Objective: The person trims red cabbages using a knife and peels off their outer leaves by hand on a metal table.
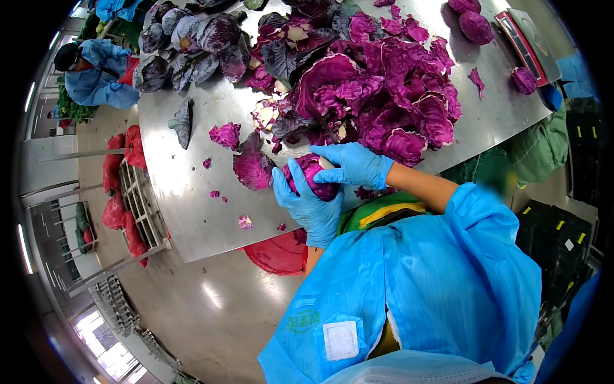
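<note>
A purple cabbage head (307,174) with a pale cut stem is held between my two blue-gloved hands, just over the near edge of the metal table (192,221). My left hand (312,208) wraps round its lower left side, fingers curved over it. From the right, my right hand (355,168) presses its fingers on the cabbage near the stem; part of its grip is hidden. A loose purple leaf (252,169) lies left of the cabbage. Beyond my hands spreads a big heap of peeled cabbage leaves (396,96).
Untrimmed dark cabbages (214,32) sit at the far left. Peeled cabbage heads (475,27) and a scale (521,48) are at the right. A red sack (278,255) is below the table edge. Another person (99,73) in blue works at the left. Black crates (553,246) stand at right.
</note>
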The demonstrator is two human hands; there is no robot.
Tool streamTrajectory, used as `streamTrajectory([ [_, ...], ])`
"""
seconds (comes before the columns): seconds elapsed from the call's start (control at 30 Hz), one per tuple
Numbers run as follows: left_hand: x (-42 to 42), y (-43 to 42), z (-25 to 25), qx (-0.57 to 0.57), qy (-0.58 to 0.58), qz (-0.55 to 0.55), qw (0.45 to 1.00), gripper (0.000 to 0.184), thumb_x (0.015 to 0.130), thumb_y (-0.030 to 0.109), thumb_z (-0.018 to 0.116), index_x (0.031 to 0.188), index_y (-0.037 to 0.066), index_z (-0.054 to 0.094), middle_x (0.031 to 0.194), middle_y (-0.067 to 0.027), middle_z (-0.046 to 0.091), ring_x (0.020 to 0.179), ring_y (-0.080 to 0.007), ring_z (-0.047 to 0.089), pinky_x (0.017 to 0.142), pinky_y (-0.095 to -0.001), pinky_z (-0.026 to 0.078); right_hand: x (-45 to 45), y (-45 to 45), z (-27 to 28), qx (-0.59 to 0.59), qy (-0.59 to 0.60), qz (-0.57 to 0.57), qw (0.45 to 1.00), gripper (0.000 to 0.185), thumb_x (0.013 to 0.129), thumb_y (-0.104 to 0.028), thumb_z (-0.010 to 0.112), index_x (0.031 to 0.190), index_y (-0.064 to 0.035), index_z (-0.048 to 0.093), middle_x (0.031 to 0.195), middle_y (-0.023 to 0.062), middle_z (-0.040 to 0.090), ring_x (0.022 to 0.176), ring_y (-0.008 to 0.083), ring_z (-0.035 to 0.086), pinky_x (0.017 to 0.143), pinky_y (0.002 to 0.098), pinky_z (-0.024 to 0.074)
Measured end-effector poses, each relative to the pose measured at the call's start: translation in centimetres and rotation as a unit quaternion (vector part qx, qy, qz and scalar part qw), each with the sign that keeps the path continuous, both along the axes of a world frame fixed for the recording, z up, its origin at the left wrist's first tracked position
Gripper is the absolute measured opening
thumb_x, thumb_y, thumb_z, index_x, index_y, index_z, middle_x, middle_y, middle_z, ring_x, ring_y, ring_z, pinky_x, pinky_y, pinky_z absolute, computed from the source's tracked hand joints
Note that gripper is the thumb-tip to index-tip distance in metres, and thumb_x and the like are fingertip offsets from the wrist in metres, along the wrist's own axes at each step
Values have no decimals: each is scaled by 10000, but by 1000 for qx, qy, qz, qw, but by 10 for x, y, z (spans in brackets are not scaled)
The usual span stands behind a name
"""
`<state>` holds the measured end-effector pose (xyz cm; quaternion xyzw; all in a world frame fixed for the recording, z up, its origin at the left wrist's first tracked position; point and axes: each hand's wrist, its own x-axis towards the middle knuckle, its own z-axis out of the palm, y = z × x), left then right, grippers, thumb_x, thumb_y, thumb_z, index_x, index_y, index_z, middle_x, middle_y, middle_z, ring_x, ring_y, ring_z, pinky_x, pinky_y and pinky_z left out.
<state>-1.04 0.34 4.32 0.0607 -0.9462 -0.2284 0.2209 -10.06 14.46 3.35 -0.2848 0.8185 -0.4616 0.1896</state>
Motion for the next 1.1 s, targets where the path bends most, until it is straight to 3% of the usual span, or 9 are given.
streamTrajectory([
  [0.23, 0, 7, -3, -43, 3, 7, 999, 1051, 634, 371, 840, 1480, 57, 302, 1431, -307, 329, 1280, -479, 364, 1051, -576, 326, -2, 7, 4, -2, -29, 10, 1000, 744, 858, -558, 623, 1376, -39, 495, 1159, 253, 631, 1054, 386, 627, 896, 424, 496],
  [0.4, 18, -1, 5, 66, -23, -13, 997, 1238, 543, 406, 896, 1515, 32, 227, 1478, -286, 295, 1338, -453, 321, 1093, -524, 291, 11, 5, -6, -106, 9, -31, 994, 589, 817, -417, 723, 1259, -45, 612, 1195, 202, 636, 1112, 319, 619, 962, 374, 479],
  [0.57, 19, -12, 23, 58, -154, -62, 984, 1294, 511, 435, 919, 1537, 80, 215, 1514, -285, 255, 1349, -445, 321, 1092, -503, 300, 19, 9, 9, -148, -123, -46, 980, 392, 805, -209, 752, 1129, -4, 671, 1230, 166, 636, 1086, 253, 647, 961, 336, 500],
  [0.63, 22, -8, 17, 33, -126, -54, 990, 1270, 504, 447, 918, 1531, 114, 250, 1475, -294, 300, 1316, -446, 355, 1068, -512, 320, 19, 10, 18, -126, -201, -65, 969, 362, 824, -139, 737, 1135, 26, 658, 1284, 165, 615, 1118, 234, 637, 991, 336, 492],
  [0.67, 23, -3, 13, 28, -112, -43, 992, 1264, 501, 449, 918, 1528, 119, 259, 1467, -296, 308, 1311, -447, 358, 1063, -515, 325, 22, 11, 8, -111, -74, -43, 990, 327, 847, -110, 681, 1142, 25, 641, 1251, 173, 627, 1053, 261, 667, 897, 335, 548],
  [0.77, 24, 7, 9, 20, -96, -21, 995, 1232, 490, 422, 917, 1514, 133, 296, 1463, -301, 309, 1303, -455, 363, 1049, -524, 338, 38, 7, 5, -12, 169, -53, 984, 346, 862, -101, 631, 1188, 12, 607, 1207, 196, 632, 992, 305, 679, 806, 349, 580],
  [0.8, 23, 10, 11, 16, -100, -12, 995, 1228, 487, 413, 916, 1513, 139, 298, 1462, -298, 311, 1300, -455, 364, 1049, -524, 339, 42, 4, -3, -36, 209, -87, 973, 356, 872, -95, 591, 1215, 3, 583, 1178, 211, 630, 924, 335, 683, 727, 373, 592],
  [0.9, 24, 17, 11, 24, -95, 4, 995, 1156, 522, 374, 891, 1501, 158, 315, 1445, -289, 319, 1284, -461, 364, 1047, -545, 335, 43, 2, -14, -8, 314, -86, 946, 352, 867, -99, 602, 1205, -3, 592, 1181, 207, 627, 891, 325, 692, 729, 373, 589],
  [1.1, 23, 23, 4, 13, -66, 15, 998, 1105, 548, 366, 872, 1489, 179, 324, 1437, -276, 312, 1278, -458, 353, 1055, -572, 309, 45, -2, -15, -62, 254, -146, 954, 316, 874, -73, 576, 1183, -13, 608, 1079, 181, 665, 874, 302, 697, 735, 366, 586],
])
